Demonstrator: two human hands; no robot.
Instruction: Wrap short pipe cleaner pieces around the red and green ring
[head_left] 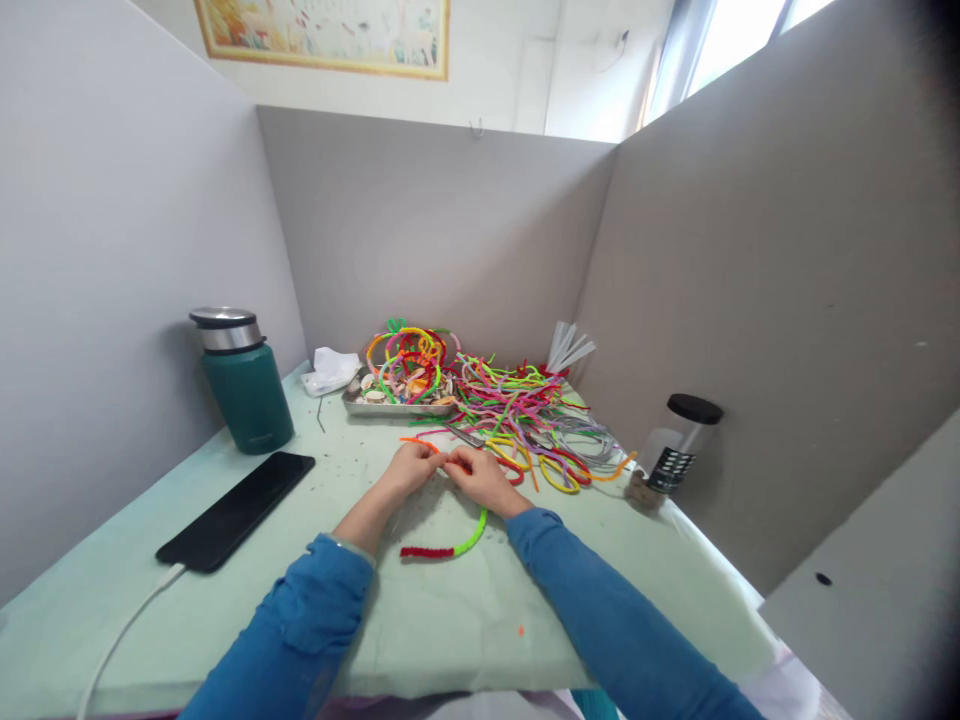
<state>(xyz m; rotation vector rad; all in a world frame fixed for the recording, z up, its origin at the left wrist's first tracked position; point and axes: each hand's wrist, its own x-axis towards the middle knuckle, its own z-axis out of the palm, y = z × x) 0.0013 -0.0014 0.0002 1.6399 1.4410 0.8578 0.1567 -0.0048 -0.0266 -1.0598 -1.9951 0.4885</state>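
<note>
My left hand [411, 470] and my right hand [480, 478] meet over the middle of the table, fingertips pinched together. Between them runs an orange pipe cleaner [421, 441], one end sticking out past the left fingers. Its part inside the fingers is mostly hidden. Below my right hand a fuzzy strip, a green section [472, 533] joined to a dark red section [427, 552], curves over the cloth; whether it connects to the orange piece is hidden by the hand. Just beyond my hands lie scissors [465, 436], partly covered.
A heap of coloured pipe cleaners [517, 400] spreads behind my hands. Left of it stands a metal tray [397, 410] holding looped pipe cleaners. A green bottle [247, 395], a phone [236, 510] with a cable and white tissue [330, 370] are left; a black-lidded jar [671, 450] stands right. Partition walls surround the table.
</note>
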